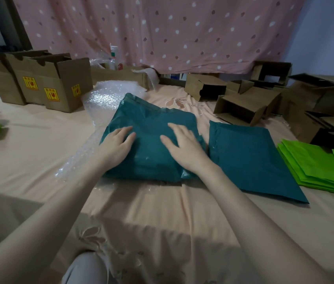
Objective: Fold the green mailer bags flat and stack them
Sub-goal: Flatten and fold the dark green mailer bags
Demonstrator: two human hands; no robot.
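Head camera shows me both palms flat, fingers straight: left hand (119,143) and right hand (182,144) press a folded teal mailer bag (151,128) mid-bed. Beside it, right, lies another flat teal bag (250,158).

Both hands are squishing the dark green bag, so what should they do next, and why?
Probably slide both palms outward to smooth it. The left hand and right hand press flat on the dark green bag, which looks puffy and wrinkled, while the flat bag beside it lies smooth. Stacking likely follows.
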